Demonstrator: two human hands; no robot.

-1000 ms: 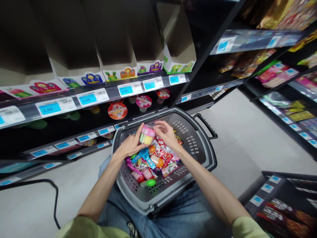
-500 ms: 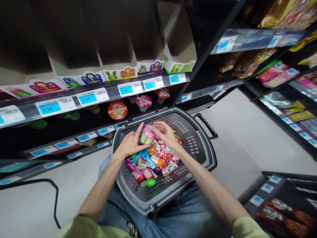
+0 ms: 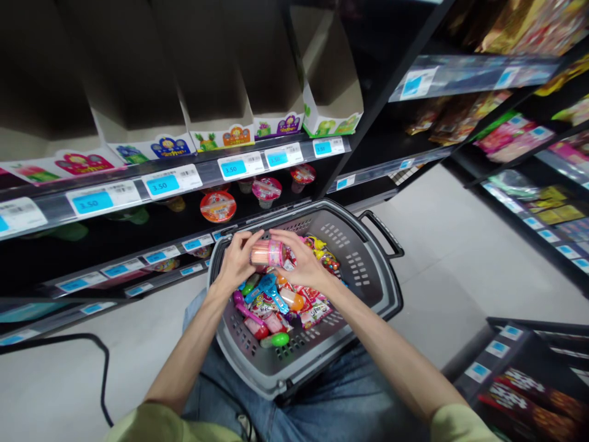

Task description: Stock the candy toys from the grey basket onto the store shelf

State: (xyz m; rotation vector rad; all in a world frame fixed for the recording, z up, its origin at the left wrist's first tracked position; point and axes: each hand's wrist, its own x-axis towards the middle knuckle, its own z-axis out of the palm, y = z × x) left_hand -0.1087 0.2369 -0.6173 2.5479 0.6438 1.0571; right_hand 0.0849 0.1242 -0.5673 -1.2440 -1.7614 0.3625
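Turned onto its side since half a second ago, one clear pink-lidded jar now lies level just left of the frame's centre, its lid toward the right and orange-pink sticks showing through its wall. Half a second earlier it was tilted, lid uppermost, with pale green and yellow showing.

Two hands hold it, over the upper left part of the basket. The left hand has drawn its fingers in from a wider spread and grips the base end; the right hand has shifted left and closes around the lid end, baring more of a yellow piece behind it.

One grey basket fills the centre, one black handle at its right. Within it sit one blue plastic piece, one purple piece, one orange-ended capsule and, lowest, one green-ended capsule, beside red packets too overlapped to count.

Across the upper left stand five cardboard display compartments, above six price labels, the leftmost cut by the frame edge. Three lidded cups show clearly below.
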